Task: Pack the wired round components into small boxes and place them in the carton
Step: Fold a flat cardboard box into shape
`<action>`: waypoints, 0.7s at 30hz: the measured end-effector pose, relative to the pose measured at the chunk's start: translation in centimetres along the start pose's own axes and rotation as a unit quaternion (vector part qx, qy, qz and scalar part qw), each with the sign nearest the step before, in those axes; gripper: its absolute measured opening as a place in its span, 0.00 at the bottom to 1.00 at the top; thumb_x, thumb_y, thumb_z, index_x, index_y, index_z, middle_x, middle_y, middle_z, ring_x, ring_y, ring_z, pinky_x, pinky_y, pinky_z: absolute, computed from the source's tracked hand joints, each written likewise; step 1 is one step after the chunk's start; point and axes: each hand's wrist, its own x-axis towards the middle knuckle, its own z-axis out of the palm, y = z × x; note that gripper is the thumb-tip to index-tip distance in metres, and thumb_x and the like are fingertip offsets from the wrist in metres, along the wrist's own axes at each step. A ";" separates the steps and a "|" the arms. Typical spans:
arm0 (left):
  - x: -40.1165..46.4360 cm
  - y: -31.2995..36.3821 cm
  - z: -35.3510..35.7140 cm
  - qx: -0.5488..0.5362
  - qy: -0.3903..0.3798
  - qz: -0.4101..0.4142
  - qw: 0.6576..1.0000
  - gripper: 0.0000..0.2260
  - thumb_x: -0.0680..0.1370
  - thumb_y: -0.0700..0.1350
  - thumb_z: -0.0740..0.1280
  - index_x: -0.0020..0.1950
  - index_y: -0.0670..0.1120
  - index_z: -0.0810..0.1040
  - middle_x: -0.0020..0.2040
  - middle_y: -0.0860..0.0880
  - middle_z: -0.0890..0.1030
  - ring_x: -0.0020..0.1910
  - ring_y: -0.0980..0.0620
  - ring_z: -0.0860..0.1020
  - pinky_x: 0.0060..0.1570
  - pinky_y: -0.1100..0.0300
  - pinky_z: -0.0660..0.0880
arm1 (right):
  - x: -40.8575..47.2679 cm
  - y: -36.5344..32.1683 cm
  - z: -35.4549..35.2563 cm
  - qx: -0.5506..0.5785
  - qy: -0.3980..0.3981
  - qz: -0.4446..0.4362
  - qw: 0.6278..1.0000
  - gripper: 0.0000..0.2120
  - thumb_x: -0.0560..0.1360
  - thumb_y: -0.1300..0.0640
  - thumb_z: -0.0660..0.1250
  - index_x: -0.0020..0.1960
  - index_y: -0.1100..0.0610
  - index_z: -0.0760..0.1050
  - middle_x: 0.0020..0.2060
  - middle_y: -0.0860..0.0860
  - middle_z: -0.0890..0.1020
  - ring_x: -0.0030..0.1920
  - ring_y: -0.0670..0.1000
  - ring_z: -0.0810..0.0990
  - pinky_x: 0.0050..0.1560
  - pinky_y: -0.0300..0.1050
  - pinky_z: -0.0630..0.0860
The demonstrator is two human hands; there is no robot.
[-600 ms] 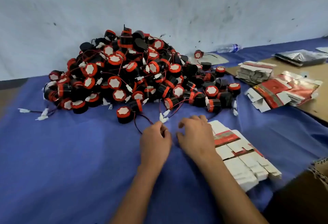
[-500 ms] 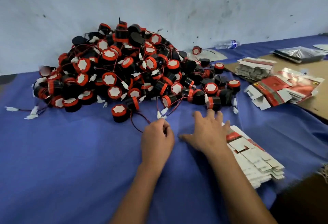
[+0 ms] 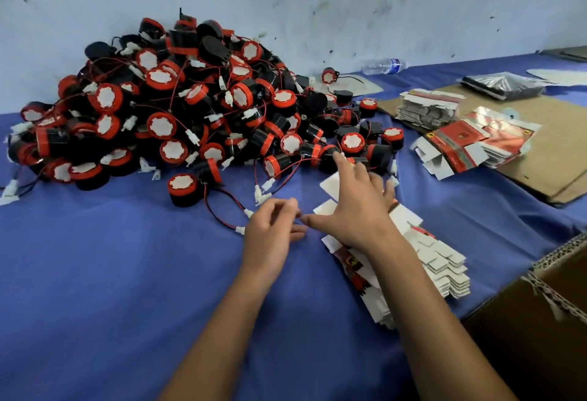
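The right hand was spread flat, fingers straight and holding nothing, its forefinger reaching to the near edge of the heap of black-and-red round wired components, probably to draw one out. The left hand hovered just beside it, fingers loosely curled and apparently empty, close to a white wire plug. Beneath the right wrist lay a stack of flattened white-and-red small boxes, placed within easy reach. The brown corrugated carton stood at the right edge.

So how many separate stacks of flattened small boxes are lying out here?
3: one stack under the right hand, a grey bundle on the cardboard sheet, and a red fanned stack beside it. More may lie off-frame.
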 end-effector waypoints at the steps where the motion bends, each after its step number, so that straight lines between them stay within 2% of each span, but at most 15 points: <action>1: 0.1 0.7 -0.3 -0.092 -0.040 -0.056 0.993 0.15 0.82 0.55 0.67 0.57 0.43 0.82 0.51 0.44 0.86 0.44 0.48 0.86 0.48 0.52 0.84 | -0.3 -0.5 -0.6 0.008 0.018 -0.036 0.999 0.59 0.60 0.29 0.74 0.81 0.43 0.47 0.77 0.54 0.63 0.77 0.62 0.60 0.78 0.68 0.44; 3: 0.2 1.9 -1.7 -0.219 -0.115 -0.129 0.960 0.24 0.78 0.60 0.66 0.63 0.42 0.82 0.54 0.44 0.86 0.48 0.48 0.86 0.48 0.51 0.84 | -1.1 -2.6 -0.9 0.014 0.030 -0.138 0.990 0.61 0.58 0.30 0.73 0.81 0.42 0.45 0.78 0.53 0.62 0.79 0.59 0.58 0.78 0.68 0.39; 4: 0.2 2.4 -2.6 -0.229 -0.142 -0.133 0.954 0.22 0.79 0.58 0.67 0.63 0.43 0.83 0.56 0.44 0.86 0.50 0.47 0.85 0.48 0.51 0.84 | -1.4 -4.1 -0.6 0.018 0.024 -0.190 0.981 0.61 0.58 0.32 0.74 0.82 0.42 0.44 0.78 0.54 0.62 0.79 0.59 0.58 0.78 0.67 0.38; 5: 0.3 2.8 -3.9 -0.200 -0.146 -0.121 0.961 0.17 0.81 0.53 0.67 0.62 0.43 0.83 0.56 0.43 0.86 0.51 0.47 0.85 0.45 0.53 0.83 | -1.7 -5.8 0.0 0.027 0.012 -0.233 0.972 0.61 0.59 0.34 0.75 0.82 0.42 0.44 0.79 0.55 0.61 0.80 0.58 0.57 0.79 0.66 0.37; 7: 0.3 3.2 -6.7 -0.112 -0.088 -0.089 0.986 0.09 0.82 0.41 0.66 0.59 0.43 0.84 0.51 0.44 0.88 0.48 0.47 0.86 0.39 0.57 0.82 | -2.1 -8.6 1.5 0.045 -0.026 -0.282 0.958 0.63 0.59 0.34 0.77 0.82 0.41 0.42 0.81 0.57 0.57 0.82 0.58 0.52 0.79 0.65 0.36; 10: 0.1 3.3 -12.6 -0.054 -0.004 -0.076 0.996 0.08 0.82 0.37 0.67 0.57 0.42 0.84 0.49 0.43 0.88 0.45 0.47 0.87 0.36 0.57 0.82 | -2.1 -11.7 3.7 0.020 -0.105 -0.290 0.951 0.70 0.55 0.24 0.76 0.82 0.41 0.36 0.83 0.55 0.48 0.82 0.60 0.47 0.77 0.70 0.34; 13: -0.5 3.2 -17.1 -0.017 0.068 -0.090 0.993 0.06 0.82 0.40 0.67 0.52 0.42 0.84 0.44 0.45 0.88 0.41 0.47 0.86 0.34 0.58 0.80 | -2.6 -14.0 6.2 0.026 -0.105 -0.312 0.944 0.69 0.55 0.23 0.74 0.82 0.42 0.37 0.80 0.52 0.56 0.80 0.59 0.55 0.78 0.71 0.37; 16: -1.2 2.7 -19.9 -0.049 0.117 -0.122 0.984 0.13 0.82 0.43 0.67 0.64 0.37 0.79 0.54 0.37 0.86 0.50 0.41 0.84 0.47 0.50 0.79 | -3.9 -15.4 8.5 0.073 -0.100 -0.331 0.936 0.69 0.55 0.22 0.73 0.82 0.40 0.37 0.79 0.50 0.57 0.80 0.56 0.54 0.79 0.69 0.39; 18: -1.1 2.3 -21.0 -0.054 0.119 -0.125 0.984 0.15 0.81 0.42 0.67 0.66 0.36 0.77 0.57 0.35 0.84 0.52 0.39 0.83 0.51 0.48 0.78 | -4.1 -14.8 9.2 0.089 -0.107 -0.332 0.933 0.69 0.54 0.22 0.73 0.82 0.40 0.37 0.80 0.49 0.56 0.81 0.53 0.52 0.79 0.67 0.37; 21: -0.5 1.8 -22.0 -0.012 0.093 -0.109 0.990 0.06 0.82 0.39 0.65 0.52 0.41 0.82 0.43 0.44 0.88 0.40 0.47 0.86 0.38 0.57 0.81 | -3.9 -14.1 9.5 0.107 -0.118 -0.337 0.928 0.66 0.58 0.25 0.75 0.83 0.42 0.40 0.79 0.47 0.59 0.80 0.51 0.54 0.80 0.64 0.39</action>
